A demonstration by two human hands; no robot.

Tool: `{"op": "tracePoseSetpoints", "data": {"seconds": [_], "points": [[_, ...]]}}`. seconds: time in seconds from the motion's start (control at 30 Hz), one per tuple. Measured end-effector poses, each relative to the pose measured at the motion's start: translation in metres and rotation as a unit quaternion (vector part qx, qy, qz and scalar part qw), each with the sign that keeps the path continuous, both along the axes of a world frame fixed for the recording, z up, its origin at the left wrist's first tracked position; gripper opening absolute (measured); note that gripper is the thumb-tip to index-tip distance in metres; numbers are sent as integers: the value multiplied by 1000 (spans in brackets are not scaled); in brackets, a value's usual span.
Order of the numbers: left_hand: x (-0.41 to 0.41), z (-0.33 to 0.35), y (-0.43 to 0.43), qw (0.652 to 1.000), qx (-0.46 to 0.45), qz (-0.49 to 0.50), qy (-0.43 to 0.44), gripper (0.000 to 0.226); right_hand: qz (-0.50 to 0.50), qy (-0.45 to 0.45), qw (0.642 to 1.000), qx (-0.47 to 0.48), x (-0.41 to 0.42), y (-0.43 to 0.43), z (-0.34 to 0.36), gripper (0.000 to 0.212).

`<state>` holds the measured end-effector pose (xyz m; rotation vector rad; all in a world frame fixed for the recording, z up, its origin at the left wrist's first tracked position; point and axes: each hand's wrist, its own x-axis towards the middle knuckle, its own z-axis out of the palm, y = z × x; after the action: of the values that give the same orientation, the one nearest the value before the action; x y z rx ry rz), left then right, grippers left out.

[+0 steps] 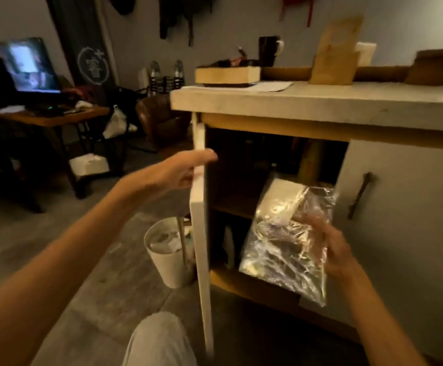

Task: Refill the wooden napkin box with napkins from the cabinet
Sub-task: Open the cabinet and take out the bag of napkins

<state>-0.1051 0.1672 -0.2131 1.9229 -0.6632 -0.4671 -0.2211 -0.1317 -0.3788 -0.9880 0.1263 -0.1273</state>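
Note:
My left hand (186, 169) grips the edge of the white cabinet door (200, 233), which stands swung open towards me. My right hand (326, 247) holds a crinkled clear plastic bag (281, 249) with a stack of white napkins (281, 198) in its upper part, in front of the open cabinet (236, 180). Inside, the dark shelves hold bottles and other things too dim to name. A wooden box (227, 73) with dark items in it sits on the grey countertop (320, 101) above.
A white waste bin (167, 257) stands on the floor just left of the open door. The right cabinet door (405, 233) with a dark handle is closed. A desk with a lit monitor (30, 67) is at the far left. My knee (159, 339) is below.

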Motion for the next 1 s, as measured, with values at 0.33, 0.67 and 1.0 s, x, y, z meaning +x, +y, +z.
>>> {"op": "tracePoseSetpoints", "data": {"seconds": [0.33,0.67,1.0], "points": [[-17,-13,-105,830,153,77,-531,76,-112,43,977,-176,-127,-55,63,48],[70,35,-216,731,204,-34,-650,123,-120,57,956,-261,-152,-57,118,65],[89,12,-231,680,140,48,-718,119,-97,74,966,-226,-119,-51,109,54]]}}
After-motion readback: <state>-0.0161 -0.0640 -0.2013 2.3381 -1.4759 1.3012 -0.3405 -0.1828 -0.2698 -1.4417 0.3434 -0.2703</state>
